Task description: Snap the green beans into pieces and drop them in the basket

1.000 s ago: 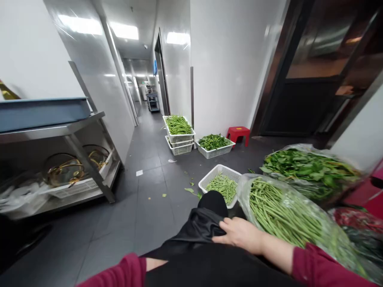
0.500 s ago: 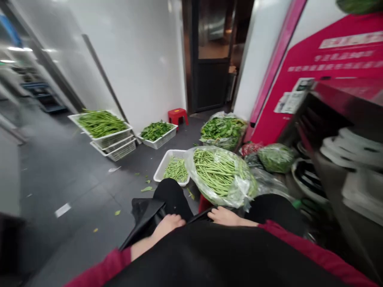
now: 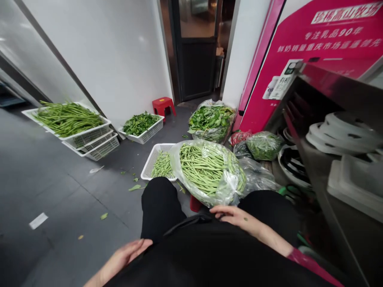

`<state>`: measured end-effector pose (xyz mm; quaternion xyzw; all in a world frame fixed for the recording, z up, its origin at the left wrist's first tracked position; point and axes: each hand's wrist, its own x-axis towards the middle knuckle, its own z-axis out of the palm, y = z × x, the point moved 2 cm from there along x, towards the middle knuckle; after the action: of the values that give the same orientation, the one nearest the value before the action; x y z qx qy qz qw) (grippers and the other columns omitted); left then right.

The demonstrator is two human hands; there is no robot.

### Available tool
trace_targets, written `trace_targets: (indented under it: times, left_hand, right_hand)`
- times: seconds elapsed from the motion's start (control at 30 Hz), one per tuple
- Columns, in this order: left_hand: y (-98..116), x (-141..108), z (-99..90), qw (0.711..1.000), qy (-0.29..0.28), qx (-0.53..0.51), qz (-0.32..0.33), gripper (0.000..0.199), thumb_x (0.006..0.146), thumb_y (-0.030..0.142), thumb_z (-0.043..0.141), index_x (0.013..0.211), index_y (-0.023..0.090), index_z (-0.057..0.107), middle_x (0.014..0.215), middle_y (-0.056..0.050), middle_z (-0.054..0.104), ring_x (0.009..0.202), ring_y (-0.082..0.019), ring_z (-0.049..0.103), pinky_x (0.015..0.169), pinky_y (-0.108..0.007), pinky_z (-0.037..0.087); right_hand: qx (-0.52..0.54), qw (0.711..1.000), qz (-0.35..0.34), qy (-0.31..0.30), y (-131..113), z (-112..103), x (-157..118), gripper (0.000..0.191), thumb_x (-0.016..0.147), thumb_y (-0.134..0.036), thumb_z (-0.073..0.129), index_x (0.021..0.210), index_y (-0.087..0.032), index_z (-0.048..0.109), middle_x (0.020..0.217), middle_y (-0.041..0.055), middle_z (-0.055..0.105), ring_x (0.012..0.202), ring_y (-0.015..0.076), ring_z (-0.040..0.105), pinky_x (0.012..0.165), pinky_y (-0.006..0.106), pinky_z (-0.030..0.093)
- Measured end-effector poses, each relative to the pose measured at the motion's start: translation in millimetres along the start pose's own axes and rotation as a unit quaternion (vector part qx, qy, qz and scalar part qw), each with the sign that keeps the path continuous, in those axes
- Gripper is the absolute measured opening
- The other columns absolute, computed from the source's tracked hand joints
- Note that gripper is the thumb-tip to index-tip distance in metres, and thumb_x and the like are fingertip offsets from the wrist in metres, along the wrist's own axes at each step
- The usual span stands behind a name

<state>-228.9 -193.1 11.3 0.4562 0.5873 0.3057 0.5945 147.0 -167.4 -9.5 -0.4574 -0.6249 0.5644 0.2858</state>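
My left hand [image 3: 131, 252] is low at the left side of the black apron [image 3: 197, 251], its fingers stretched out and holding nothing visible. Over the apron's top edge, between my knees, my right hand [image 3: 236, 218] has its fingers loosely extended, with nothing seen in them. Just beyond it, a clear plastic bag of long green beans [image 3: 203, 167] rests on something red, perhaps a stool [image 3: 195, 204], mostly hidden. Left of the bag, a white plastic basket [image 3: 146, 169] holds short pieces of green bean; the bag covers its right edge.
Stacked white baskets [image 3: 103, 148] with long green stalks stand left, beside a basket of leafy greens [image 3: 142, 124] and a red stool [image 3: 163, 106]. Bagged greens [image 3: 212, 119] sit near the door. A metal shelf [image 3: 323, 191] with white containers lies close on my right. Leaf scraps dot the floor.
Both hands have let go of the black apron, which now lies flatter across my lap. My left hand has moved down and left; the right has shifted slightly. The view has turned a little right and down.
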Motion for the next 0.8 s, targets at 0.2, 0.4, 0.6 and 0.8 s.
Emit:
trace_targets:
  times: [0.2,0.4,0.6,0.8]
  left_hand:
    - [116,131,18.9,0.827,0.072,0.550,0.087,0.026,0.076,0.036,0.040,0.081,0.019,0.059,0.081,-0.005,0.065,0.079,-0.022,0.060,0.074,-0.034,0.045]
    - [128,177,215.1,0.661,-0.223,0.647,0.307,0.028,0.080,0.034,0.040,0.083,0.015,0.061,0.084,-0.011,0.063,0.081,-0.021,0.060,0.072,-0.032,0.046]
    - [93,207,265.9,0.631,-0.247,0.682,0.275,0.037,0.073,0.045,0.050,0.088,0.013,0.060,0.083,-0.013,0.061,0.076,-0.024,0.060,0.064,-0.034,0.046]
    - [93,191,259.4,0.539,-0.306,0.636,0.459,0.018,0.077,0.026,0.047,0.084,0.014,0.059,0.083,-0.009,0.058,0.080,-0.020,0.054,0.072,-0.033,0.040]
  right_hand:
    - [-0.323,0.933,-0.093,0.131,-41,-56,40,0.031,0.083,-0.021,0.037,0.108,-0.019,0.056,0.100,0.0097,0.061,0.093,0.0191,0.055,0.083,0.033,0.038]
    - [-0.583,0.799,0.142,0.047,13,-77,31,0.041,0.077,-0.029,0.050,0.117,-0.020,0.048,0.073,0.0095,0.065,0.068,0.0237,0.060,0.070,0.036,0.036]
    - [-0.579,0.784,0.195,0.109,28,-89,13,0.058,0.073,-0.030,0.055,0.127,-0.019,0.035,0.091,0.0103,0.058,0.088,0.0246,0.052,0.075,0.034,0.031]
    - [-0.554,0.804,0.189,0.109,18,-92,22,0.054,0.069,-0.016,0.050,0.122,-0.023,0.043,0.094,0.0097,0.049,0.090,0.0235,0.046,0.072,0.032,0.032]
